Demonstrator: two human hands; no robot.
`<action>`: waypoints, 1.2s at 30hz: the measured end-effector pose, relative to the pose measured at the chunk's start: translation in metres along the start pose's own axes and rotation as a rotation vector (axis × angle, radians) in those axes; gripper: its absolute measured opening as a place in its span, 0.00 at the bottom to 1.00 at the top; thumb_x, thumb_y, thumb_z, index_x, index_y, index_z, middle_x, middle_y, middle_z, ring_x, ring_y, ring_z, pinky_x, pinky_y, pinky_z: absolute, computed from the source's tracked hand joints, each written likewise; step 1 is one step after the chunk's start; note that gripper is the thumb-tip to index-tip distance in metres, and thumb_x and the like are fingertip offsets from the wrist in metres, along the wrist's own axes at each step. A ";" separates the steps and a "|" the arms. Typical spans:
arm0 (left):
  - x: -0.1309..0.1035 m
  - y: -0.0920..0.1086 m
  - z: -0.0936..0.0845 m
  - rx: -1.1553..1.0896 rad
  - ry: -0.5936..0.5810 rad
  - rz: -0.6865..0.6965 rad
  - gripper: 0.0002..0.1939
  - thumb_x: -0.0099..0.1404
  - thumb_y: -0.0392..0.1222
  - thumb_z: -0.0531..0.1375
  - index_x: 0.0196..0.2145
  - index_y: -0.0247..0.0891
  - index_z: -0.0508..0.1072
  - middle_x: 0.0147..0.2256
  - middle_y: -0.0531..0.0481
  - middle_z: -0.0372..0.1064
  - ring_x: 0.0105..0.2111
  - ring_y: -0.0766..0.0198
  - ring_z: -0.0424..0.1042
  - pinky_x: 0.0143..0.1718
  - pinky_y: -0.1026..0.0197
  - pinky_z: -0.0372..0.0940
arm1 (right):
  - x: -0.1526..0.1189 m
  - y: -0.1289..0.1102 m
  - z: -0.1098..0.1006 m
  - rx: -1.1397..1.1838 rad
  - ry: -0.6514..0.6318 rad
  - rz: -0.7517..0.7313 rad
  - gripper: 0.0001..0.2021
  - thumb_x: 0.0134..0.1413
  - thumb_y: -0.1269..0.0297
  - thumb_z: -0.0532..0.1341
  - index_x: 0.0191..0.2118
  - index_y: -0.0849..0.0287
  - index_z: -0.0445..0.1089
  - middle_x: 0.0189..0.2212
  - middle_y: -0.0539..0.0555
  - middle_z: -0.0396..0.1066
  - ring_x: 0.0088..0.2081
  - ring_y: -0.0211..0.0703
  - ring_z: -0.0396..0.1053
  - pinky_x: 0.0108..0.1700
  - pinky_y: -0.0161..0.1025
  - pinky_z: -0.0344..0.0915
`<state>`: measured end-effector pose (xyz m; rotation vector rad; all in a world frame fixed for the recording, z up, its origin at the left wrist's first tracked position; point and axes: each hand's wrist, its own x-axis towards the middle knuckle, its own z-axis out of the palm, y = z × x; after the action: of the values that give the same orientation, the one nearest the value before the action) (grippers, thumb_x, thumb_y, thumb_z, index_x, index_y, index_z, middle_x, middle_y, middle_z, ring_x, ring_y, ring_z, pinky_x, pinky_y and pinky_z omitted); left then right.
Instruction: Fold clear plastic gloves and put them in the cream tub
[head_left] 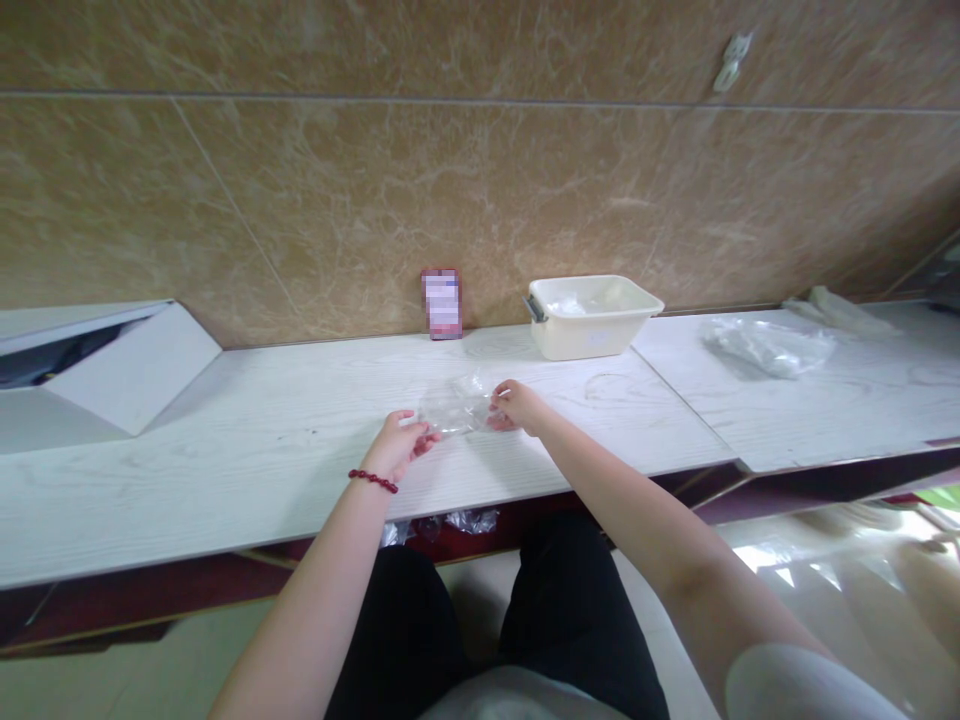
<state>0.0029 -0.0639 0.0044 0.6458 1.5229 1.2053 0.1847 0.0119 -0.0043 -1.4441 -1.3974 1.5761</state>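
A clear plastic bag [454,403] is held just over the white wood-grain table [300,470], stretched between both hands. My left hand [405,440], with a dark red bead bracelet [373,481] on its wrist, pinches the bag's left edge. At the other side my right hand [516,407] grips the bag between thumb and fingers. Whatever may lie inside the bag is too see-through to make out.
Behind the bag, a phone [442,304] leans on the marbled wall. A cream plastic bin [592,318] holds clear bags. More clear plastic [772,345] lies at right; a white box [142,370] stands at left. Plastic pieces [472,520] show under the table edge.
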 end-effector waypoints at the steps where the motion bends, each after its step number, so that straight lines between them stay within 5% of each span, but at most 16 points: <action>1: 0.000 0.000 0.001 -0.013 -0.018 -0.006 0.20 0.53 0.26 0.55 0.43 0.34 0.53 0.25 0.48 0.66 0.21 0.69 0.69 0.19 0.71 0.62 | 0.000 0.000 0.000 -0.003 -0.002 0.001 0.04 0.52 0.68 0.51 0.34 0.58 0.53 0.25 0.48 0.64 0.19 0.33 0.67 0.24 0.36 0.67; 13: -0.005 0.003 0.002 0.053 -0.070 -0.024 0.19 0.53 0.25 0.55 0.41 0.34 0.53 0.22 0.51 0.64 0.20 0.68 0.69 0.26 0.66 0.65 | -0.004 -0.003 -0.002 -0.164 0.084 0.008 0.06 0.51 0.69 0.52 0.37 0.57 0.53 0.26 0.49 0.66 0.17 0.31 0.65 0.21 0.33 0.66; 25: 0.004 0.004 0.003 0.555 -0.005 0.072 0.19 0.51 0.35 0.55 0.41 0.36 0.55 0.31 0.46 0.67 0.21 0.69 0.68 0.15 0.72 0.55 | 0.003 0.010 -0.002 -0.633 0.194 -0.131 0.13 0.49 0.64 0.54 0.42 0.58 0.54 0.22 0.49 0.69 0.14 0.29 0.62 0.18 0.26 0.57; 36: 0.009 -0.004 -0.002 0.540 -0.030 0.087 0.21 0.46 0.33 0.56 0.40 0.36 0.58 0.26 0.49 0.67 0.19 0.68 0.67 0.15 0.70 0.54 | -0.004 0.007 -0.001 -0.273 0.116 -0.046 0.13 0.49 0.68 0.54 0.42 0.56 0.52 0.20 0.48 0.66 0.17 0.32 0.65 0.18 0.29 0.63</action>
<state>-0.0009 -0.0578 -0.0026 1.0861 1.8238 0.8356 0.1884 0.0061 -0.0094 -1.6187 -1.6119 1.2885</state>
